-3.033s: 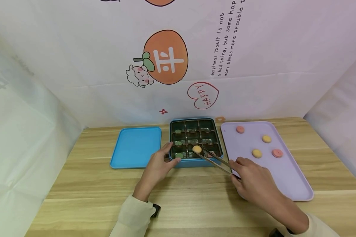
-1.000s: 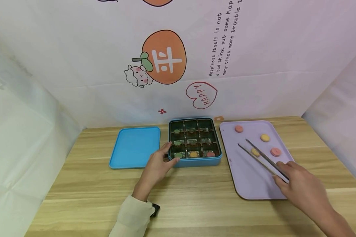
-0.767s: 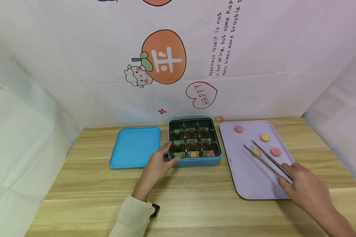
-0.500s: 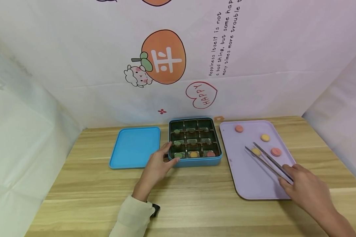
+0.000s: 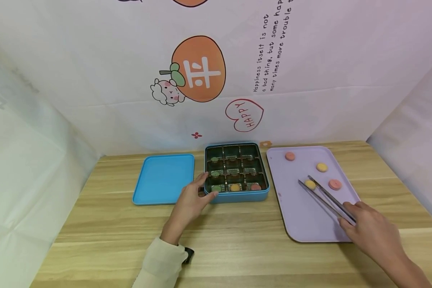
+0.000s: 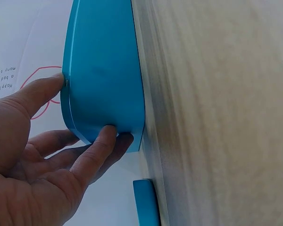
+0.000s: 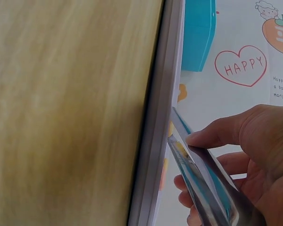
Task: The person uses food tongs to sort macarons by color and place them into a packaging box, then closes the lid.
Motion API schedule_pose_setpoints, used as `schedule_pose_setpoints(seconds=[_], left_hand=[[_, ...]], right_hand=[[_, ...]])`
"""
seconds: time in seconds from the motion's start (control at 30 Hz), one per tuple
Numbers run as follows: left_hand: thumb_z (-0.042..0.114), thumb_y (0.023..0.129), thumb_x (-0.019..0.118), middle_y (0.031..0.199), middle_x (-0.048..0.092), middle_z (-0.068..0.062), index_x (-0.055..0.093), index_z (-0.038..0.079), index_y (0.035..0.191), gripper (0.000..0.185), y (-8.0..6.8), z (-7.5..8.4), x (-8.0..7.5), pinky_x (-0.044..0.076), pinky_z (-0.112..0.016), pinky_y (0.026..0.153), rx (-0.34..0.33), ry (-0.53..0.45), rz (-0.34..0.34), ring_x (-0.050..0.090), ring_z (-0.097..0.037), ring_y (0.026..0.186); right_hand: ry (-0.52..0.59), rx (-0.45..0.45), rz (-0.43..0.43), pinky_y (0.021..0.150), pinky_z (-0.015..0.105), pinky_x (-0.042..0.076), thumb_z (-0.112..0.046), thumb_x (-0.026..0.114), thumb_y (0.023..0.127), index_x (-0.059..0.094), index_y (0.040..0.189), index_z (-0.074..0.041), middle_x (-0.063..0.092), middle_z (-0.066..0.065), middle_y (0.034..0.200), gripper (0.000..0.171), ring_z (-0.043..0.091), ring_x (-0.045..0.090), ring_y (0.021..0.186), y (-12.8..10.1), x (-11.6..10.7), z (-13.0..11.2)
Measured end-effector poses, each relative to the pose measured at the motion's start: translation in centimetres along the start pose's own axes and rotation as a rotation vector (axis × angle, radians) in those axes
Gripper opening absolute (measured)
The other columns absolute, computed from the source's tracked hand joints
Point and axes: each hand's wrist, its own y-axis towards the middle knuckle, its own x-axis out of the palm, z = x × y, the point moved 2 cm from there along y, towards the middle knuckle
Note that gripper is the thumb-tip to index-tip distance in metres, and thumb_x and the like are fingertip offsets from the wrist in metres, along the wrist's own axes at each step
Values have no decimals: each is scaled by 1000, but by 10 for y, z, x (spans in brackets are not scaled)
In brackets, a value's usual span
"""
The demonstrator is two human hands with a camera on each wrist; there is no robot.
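Right hand [image 5: 371,228] at the near right, over the near edge of the lilac tray [image 5: 302,224]. It pinches the handle end of metal tongs [image 5: 325,198], thumb on top in the right wrist view. The tong arms run far-left across the tray and straddle a yellow cookie [image 5: 310,184]; whether they are touching it cannot be told. The long reach lets the hand stay off the other pieces.

Left hand [image 5: 192,200] sits at the near-left corner of the blue tin [image 5: 237,196]. Fingers spread and lightly bent, thumb on the rim, fingertips against the side wall in the left wrist view; likely a brace so the tin does not slide on the worktop [image 5: 237,248].

Tin has nine compartments. Near row: green, yellow, pink pieces. Left column further back: two more green pieces. Other cells appear empty.

Tin lid [image 5: 164,178] lies flat left of the tin, just beside it.

Further back on the tray: pink cookie [image 5: 335,184], a second yellow cookie [image 5: 322,167], far pink cookie [image 5: 290,156], all well apart.
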Motion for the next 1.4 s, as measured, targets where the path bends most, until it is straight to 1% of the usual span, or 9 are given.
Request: schedule_pose_setpoints(seconds=[0.03, 0.17, 0.27, 0.4, 0.83, 0.97, 1.13, 1.33, 1.4], left_hand=[[29, 99, 75, 172, 31, -12, 39, 11, 163, 75, 0, 0, 0, 45, -39, 78, -1, -2, -1, 60, -32, 94], [30, 99, 75, 171, 32, -10, 40, 12, 162, 75, 0, 0, 0, 44, -42, 89, -5, 5, 7, 52, -35, 141], [30, 99, 75, 172, 32, -10, 39, 12, 163, 75, 0, 0, 0, 45, -42, 87, -9, 2, 5, 53, -36, 138], [29, 99, 75, 172, 32, -11, 39, 12, 163, 75, 0, -1, 0, 45, -40, 80, -6, -1, -1, 58, -30, 96], [28, 99, 75, 172, 30, -12, 38, 11, 163, 75, 1, -2, 1, 38, -30, 59, -1, -36, -11, 40, -14, 56], [28, 99, 75, 172, 31, -12, 39, 11, 163, 75, 1, -2, 1, 41, -33, 65, -3, -21, -5, 45, -17, 64], [29, 99, 75, 171, 32, -11, 40, 11, 163, 75, 1, -1, 2, 45, -39, 80, -3, -3, 7, 59, -24, 98], [29, 99, 75, 172, 31, -11, 39, 12, 163, 75, 1, -1, 2, 45, -39, 78, -7, -5, 1, 58, -30, 93], [29, 99, 75, 172, 31, -11, 39, 11, 163, 75, 1, -1, 2, 47, -41, 82, -5, -8, 3, 63, -34, 110]], right_hand=[[1, 5, -6, 51, 61, 46, -9, 82, 79, 73, 108, 8, 67, 30, 94, 35, 46, 64, 71, 0, 0, 0], [8, 13, -14, 52, 63, 47, -8, 81, 80, 72, 110, 9, 67, 31, 96, 36, 49, 65, 74, 0, 0, 0], [9, 13, -17, 52, 63, 47, -8, 81, 80, 72, 111, 9, 67, 30, 96, 36, 48, 65, 74, 0, 0, 0], [9, 6, -17, 52, 61, 47, -8, 81, 80, 72, 110, 9, 67, 26, 92, 36, 44, 64, 71, 0, -1, 0], [12, -74, 66, 52, 54, 48, -11, 85, 76, 74, 109, 7, 68, 17, 87, 39, 31, 62, 65, 3, -10, -26], [25, -108, 109, 57, 56, 50, -10, 87, 74, 75, 107, 7, 71, 19, 91, 40, 35, 66, 70, 8, -14, -42], [49, -127, 120, 65, 62, 53, -11, 86, 75, 76, 110, 5, 74, 25, 104, 40, 44, 71, 87, 14, -18, -61], [74, -151, 73, 55, 51, 50, -13, 85, 80, 76, 115, 1, 74, 14, 97, 39, 30, 68, 75, 26, -19, -88], [93, -156, 45, 54, 48, 50, -13, 83, 83, 76, 117, 0, 73, 12, 99, 38, 28, 68, 77, 31, -19, -100]])
